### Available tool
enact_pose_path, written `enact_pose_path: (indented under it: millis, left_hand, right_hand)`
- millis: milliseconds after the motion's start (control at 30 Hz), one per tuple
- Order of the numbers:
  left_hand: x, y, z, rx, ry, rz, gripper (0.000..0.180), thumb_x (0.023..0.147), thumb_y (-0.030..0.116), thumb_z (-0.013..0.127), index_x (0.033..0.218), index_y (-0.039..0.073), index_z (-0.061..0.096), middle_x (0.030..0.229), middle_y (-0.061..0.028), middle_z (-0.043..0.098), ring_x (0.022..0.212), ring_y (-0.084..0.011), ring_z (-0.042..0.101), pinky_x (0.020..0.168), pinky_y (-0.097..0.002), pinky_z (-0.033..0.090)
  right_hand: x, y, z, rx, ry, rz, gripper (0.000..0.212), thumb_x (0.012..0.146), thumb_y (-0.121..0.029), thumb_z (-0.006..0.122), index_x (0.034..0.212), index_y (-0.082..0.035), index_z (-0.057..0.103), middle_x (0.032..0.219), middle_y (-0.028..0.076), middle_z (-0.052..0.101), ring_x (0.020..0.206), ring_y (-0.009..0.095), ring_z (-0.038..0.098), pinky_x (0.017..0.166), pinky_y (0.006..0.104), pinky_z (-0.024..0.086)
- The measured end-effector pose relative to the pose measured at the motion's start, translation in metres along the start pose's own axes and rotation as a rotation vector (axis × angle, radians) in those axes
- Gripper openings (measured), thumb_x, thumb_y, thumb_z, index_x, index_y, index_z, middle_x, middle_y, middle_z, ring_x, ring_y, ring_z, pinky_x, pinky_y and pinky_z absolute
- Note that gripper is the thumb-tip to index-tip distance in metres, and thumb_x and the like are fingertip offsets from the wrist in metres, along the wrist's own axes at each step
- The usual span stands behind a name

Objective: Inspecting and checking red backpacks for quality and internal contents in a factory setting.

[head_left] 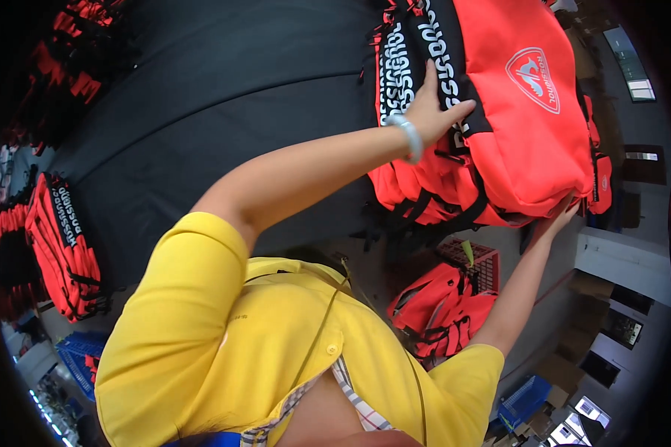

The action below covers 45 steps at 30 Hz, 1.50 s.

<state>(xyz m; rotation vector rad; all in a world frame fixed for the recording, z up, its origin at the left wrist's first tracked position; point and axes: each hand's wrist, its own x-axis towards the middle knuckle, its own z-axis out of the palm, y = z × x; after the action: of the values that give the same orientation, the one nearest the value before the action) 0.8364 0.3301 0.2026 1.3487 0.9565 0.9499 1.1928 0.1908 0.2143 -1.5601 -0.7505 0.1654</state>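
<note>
A large red-and-black backpack [529, 149] lies on top of other red bags [399, 182] at the right end of a black surface. My left hand [431, 112], a pale bangle on its wrist, reaches across to the bag's black side panel. Its thumb and a finger are spread apart against the panel; the other fingers are partly hidden. At the bag's lower right corner, my right hand [558, 222] grips the edge from below. Some of its fingertips are tucked out of sight under the fabric.
The wide black surface [276, 97] stretches away to the left. More red bags [61, 253] are stacked at its left side, with others at far left. Below the right end are a red crate [481, 261] and a red bag [447, 305]. Blue crates [525, 398] stand farther off.
</note>
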Motion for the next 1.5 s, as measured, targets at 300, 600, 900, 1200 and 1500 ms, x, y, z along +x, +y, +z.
enact_pose_path:
  millis: [300, 600, 900, 1200, 1500]
  left_hand:
    - [-0.242, -0.167, -0.224, 0.016, 0.207, -0.457, 0.024, 0.096, 0.013, 0.056, 0.118, 0.002, 0.059, 0.106, -0.0075, 0.065, 0.093, -0.0136, 0.064, 0.081, -0.0271, 0.052]
    - [-0.372, -0.173, -0.308, 0.046, 0.210, -0.813, 0.018, 0.094, 0.014, 0.059, 0.110, 0.005, 0.061, 0.098, -0.0039, 0.067, 0.084, -0.0116, 0.064, 0.074, -0.0250, 0.051]
    - [-0.425, -0.075, -0.510, 0.842, 0.690, 0.093, 0.030, 0.083, 0.003, 0.062, 0.112, 0.003, 0.060, 0.118, -0.0139, 0.060, 0.107, -0.0311, 0.059, 0.095, -0.0368, 0.047]
    - [-0.716, -0.074, -0.773, 1.240, 2.070, -0.755, 0.081, 0.071, 0.027, 0.079, 0.137, 0.006, 0.038, 0.144, -0.0258, 0.029, 0.132, -0.0421, 0.034, 0.105, -0.0497, 0.037]
    - [-0.852, -0.139, -0.837, 0.153, 2.009, -0.780, 0.082, 0.066, 0.069, 0.070, 0.096, -0.008, 0.067, 0.100, -0.0265, 0.067, 0.102, -0.0388, 0.064, 0.088, -0.0428, 0.049]
  right_hand:
    - [-0.136, 0.052, 0.010, 0.037, 0.327, 0.209, 0.062, 0.101, -0.047, 0.032, 0.140, 0.000, 0.038, 0.148, 0.017, 0.033, 0.132, 0.031, 0.039, 0.106, 0.0458, 0.035]
    - [-0.176, -0.060, 0.117, 0.152, 0.305, 0.165, 0.072, 0.096, -0.056, 0.030, 0.148, -0.006, 0.029, 0.153, 0.012, 0.027, 0.137, 0.029, 0.031, 0.113, 0.0481, 0.026]
    - [-0.278, -0.072, 0.104, -0.186, 0.495, -0.297, 0.052, 0.097, -0.032, 0.044, 0.122, 0.014, 0.050, 0.113, 0.030, 0.058, 0.105, 0.035, 0.055, 0.095, 0.0428, 0.042]
    - [-0.520, -0.215, 0.264, -0.266, -0.362, -0.495, 0.029, 0.100, -0.011, 0.048, 0.124, 0.005, 0.053, 0.114, 0.016, 0.061, 0.094, 0.023, 0.062, 0.081, 0.0301, 0.051]
    - [-0.667, -0.290, 0.380, -0.069, -1.251, -0.547, 0.017, 0.094, 0.002, 0.051, 0.105, 0.002, 0.065, 0.085, 0.010, 0.066, 0.073, 0.014, 0.063, 0.064, 0.0251, 0.052]
